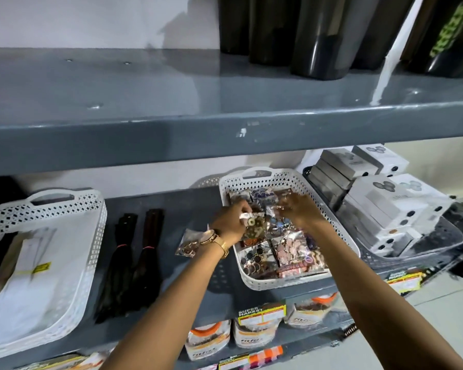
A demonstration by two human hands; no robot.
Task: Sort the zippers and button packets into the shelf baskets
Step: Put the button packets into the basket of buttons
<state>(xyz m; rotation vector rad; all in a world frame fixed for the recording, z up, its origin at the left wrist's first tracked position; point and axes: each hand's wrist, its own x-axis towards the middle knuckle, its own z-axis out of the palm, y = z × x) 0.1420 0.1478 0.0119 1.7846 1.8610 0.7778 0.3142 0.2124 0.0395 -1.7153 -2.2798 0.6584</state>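
Over the white basket (340, 231), left hand (231, 218) is pinching a button packet (247, 217); right hand (298, 209) is hovering palm-down, fingers curled, grip indeterminable.

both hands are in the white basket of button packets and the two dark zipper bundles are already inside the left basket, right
Not quite. The head view shows the two dark zipper bundles lying on the bare shelf between the baskets, not inside the left basket. The rest holds: the left hand and right hand are in the white basket of button packets.
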